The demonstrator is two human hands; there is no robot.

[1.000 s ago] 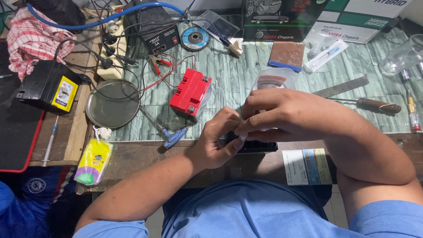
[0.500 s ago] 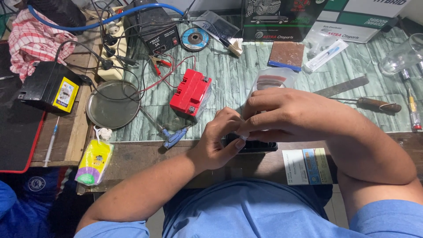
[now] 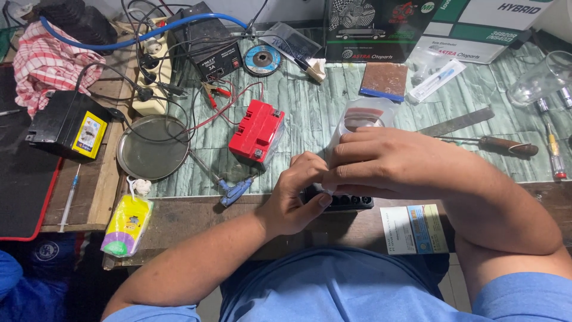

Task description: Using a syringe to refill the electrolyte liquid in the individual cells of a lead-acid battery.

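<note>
Right hand clasps a clear plastic container, right of the red battery; left hand pinches beneath it, apparently at a black part; container looks light, thin-walled, slippery; grip its sides.

Soft, even daylight fills the bench, bright enough to read colours cleanly: the red battery looks saturated, the green-veined tabletop pale. Shadows are weak and short, gathering under the right hand and left hand and along the table's front edge. A dull sheen lies on the round metal tray, and the clear glass at the right catches small highlights. Focus holds across the frame, with little blur. The wide lens bends straight lines near the corners, and the lower left corner falls dim.
</note>
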